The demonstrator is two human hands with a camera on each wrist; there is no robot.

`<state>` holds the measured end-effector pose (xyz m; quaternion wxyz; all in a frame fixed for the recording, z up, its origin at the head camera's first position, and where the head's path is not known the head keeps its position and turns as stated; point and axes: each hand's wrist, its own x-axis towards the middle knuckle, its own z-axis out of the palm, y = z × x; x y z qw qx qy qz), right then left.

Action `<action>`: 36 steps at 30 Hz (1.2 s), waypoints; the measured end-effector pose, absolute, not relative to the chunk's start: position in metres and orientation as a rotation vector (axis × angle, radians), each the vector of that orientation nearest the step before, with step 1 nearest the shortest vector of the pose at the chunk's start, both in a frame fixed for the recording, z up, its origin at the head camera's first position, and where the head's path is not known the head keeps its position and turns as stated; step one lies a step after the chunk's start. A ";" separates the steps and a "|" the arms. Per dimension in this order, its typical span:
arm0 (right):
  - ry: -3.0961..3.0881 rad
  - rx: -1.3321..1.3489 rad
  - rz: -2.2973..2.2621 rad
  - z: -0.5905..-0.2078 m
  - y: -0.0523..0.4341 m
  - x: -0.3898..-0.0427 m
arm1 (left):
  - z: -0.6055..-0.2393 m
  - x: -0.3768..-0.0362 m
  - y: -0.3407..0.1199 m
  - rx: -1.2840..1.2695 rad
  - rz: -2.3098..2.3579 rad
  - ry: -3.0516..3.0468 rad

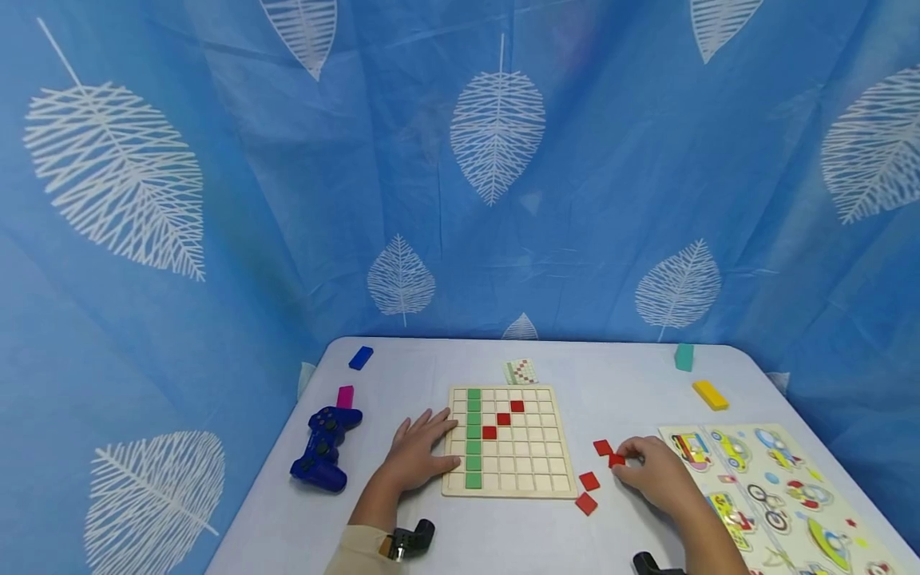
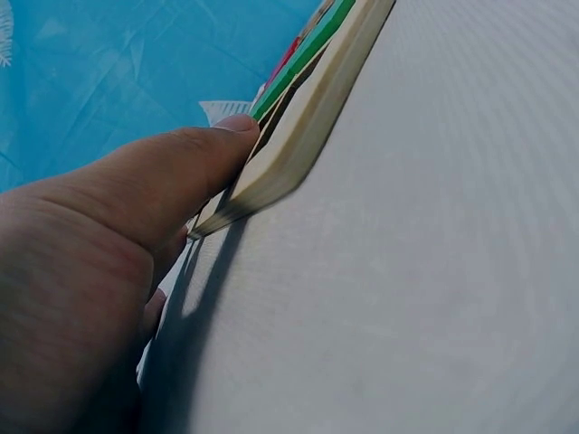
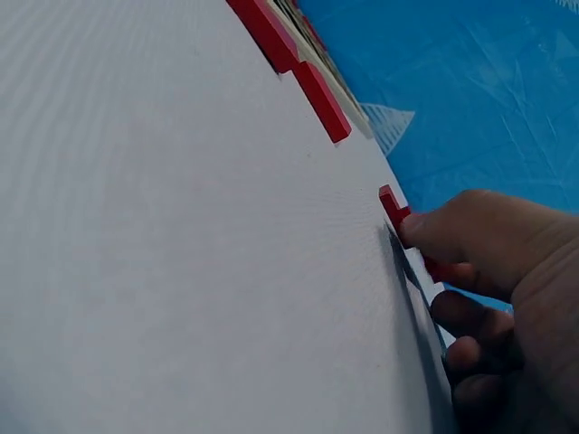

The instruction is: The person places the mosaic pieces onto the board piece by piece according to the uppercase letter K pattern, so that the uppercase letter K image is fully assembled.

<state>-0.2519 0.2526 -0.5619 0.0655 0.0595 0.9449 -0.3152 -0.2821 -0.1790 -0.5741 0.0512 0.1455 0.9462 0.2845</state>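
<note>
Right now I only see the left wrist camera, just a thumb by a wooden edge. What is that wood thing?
Observer: It is a wooden grid board with a column of green tiles and three red tiles in a diagonal.
Child: What is the other hand doing?
Observer: The right hand pinches a red tile on the table, right of the board.
Child: Are there more red ones?
Observer: Yes, three loose red tiles lie on the table near that hand.
Child: Anything on my side?
Observer: A blue game controller lies left of the left hand, which rests flat on the board's left edge.
</note>
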 end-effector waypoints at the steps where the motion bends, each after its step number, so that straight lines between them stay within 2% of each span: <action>1: 2.856 0.176 -0.960 -0.561 0.253 -0.252 | -0.574 -0.282 -0.179 0.442 0.862 2.879; 9: 2.879 0.095 -1.068 -0.546 0.237 -0.265 | -0.573 -0.284 -0.177 0.440 0.852 2.887; 16: 2.890 0.005 -1.195 -0.530 0.202 -0.297 | -0.575 -0.284 -0.178 0.436 0.869 2.881; 26: 2.928 -0.066 -1.158 -0.541 0.165 -0.349 | -0.575 -0.284 -0.177 0.432 0.855 2.884; 36: 2.878 -0.204 -1.161 -0.545 0.144 -0.370 | -0.573 -0.283 -0.177 0.441 0.848 2.885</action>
